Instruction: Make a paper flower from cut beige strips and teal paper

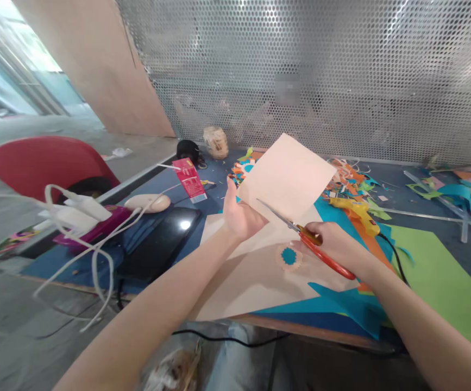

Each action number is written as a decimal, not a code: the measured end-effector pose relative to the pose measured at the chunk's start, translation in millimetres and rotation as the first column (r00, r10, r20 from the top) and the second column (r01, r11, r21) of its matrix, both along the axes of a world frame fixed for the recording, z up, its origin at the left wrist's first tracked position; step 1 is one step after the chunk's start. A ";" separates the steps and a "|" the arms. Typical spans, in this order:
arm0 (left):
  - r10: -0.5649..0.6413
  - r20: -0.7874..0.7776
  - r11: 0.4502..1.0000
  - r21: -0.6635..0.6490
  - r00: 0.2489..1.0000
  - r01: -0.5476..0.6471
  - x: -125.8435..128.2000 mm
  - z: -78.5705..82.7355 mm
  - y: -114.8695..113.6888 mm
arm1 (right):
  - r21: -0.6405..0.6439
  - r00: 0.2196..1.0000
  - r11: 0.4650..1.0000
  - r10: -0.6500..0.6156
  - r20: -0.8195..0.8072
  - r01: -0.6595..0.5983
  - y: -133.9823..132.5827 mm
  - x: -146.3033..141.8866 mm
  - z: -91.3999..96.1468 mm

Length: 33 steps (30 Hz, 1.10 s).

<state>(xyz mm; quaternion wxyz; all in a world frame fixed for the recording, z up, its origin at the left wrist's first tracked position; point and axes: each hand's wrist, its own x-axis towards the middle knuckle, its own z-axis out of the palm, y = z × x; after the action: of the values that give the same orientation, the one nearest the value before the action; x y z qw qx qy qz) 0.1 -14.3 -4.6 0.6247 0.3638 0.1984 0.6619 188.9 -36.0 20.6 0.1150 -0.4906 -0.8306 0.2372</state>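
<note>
My left hand (241, 216) holds up a pale pink sheet of paper (287, 176) by its lower left edge, fingers closed on it. My right hand (333, 244) grips orange-handled scissors (308, 240), whose blades point up and left at the sheet's lower edge. Under both hands lies a larger pale sheet (255, 277) with a small round blue-and-pink cutout (289, 256) on it.
Blue (349, 304) and green (443, 277) paper sheets, a yellow glue gun (355, 213) and colourful scraps (349, 176) cover the table. To the left are a black tablet (162, 241), white cables and chargers (80, 214), a red carton (189, 179) and a red chair (50, 163). A perforated metal wall (341, 70) stands behind.
</note>
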 end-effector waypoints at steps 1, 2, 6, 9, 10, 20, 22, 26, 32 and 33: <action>-0.020 0.028 1.000 0.002 0.999 0.020 0.2 0.1 0.2 | -0.004 1.000 1.000 0.002 -0.003 -0.002 -0.1 0.0 -0.1; -0.042 0.050 0.999 0.006 0.998 0.042 0.3 0.1 0.5 | -0.007 1.000 1.000 0.001 -0.005 -0.001 -0.1 0.0 -0.4; -0.098 0.051 0.995 0.020 0.994 0.097 0.2 0.1 1.4 | -0.007 1.000 1.000 -0.018 0.004 0.018 0.7 0.2 -1.8; -0.098 0.004 0.995 0.014 0.995 0.098 0.8 0.7 1.2 | -0.010 1.000 0.999 -0.030 0.002 0.030 1.4 -0.3 -3.0; -0.092 -0.010 0.996 0.012 0.996 0.092 1.0 0.7 1.0 | -0.008 0.999 0.999 -0.034 0.000 0.034 1.6 -0.7 -3.4; -0.121 -0.015 0.992 -0.022 0.993 0.120 -3.3 0.0 6.3 | 0.094 0.994 0.990 -0.105 0.008 0.104 3.8 -2.4 -9.4; -0.037 -0.020 0.999 -0.036 0.999 0.037 -3.6 0.0 10.2 | 0.101 0.991 0.986 -0.132 -0.012 0.132 4.7 -2.1 -10.2; 0.148 -0.053 0.989 -0.018 0.988 -0.149 -3.5 -0.8 16.2 | 0.129 0.983 0.976 -0.171 -0.060 0.178 4.9 -1.7 -10.4; 0.214 -0.145 0.976 0.057 0.966 -0.208 -1.3 -0.7 14.2 | 0.106 0.973 0.971 -0.201 -0.114 0.213 3.4 -1.5 -9.0; 0.223 -0.150 0.974 0.061 0.963 -0.216 -1.0 -0.5 13.8 | 0.096 0.974 0.974 -0.196 -0.115 0.207 3.6 -1.5 -9.0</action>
<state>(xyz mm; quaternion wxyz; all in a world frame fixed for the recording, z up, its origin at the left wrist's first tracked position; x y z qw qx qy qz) -0.9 -0.5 -5.1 0.5218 0.4037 0.2711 0.7009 187.4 -32.4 11.6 0.2080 -0.5523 -0.7809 0.2047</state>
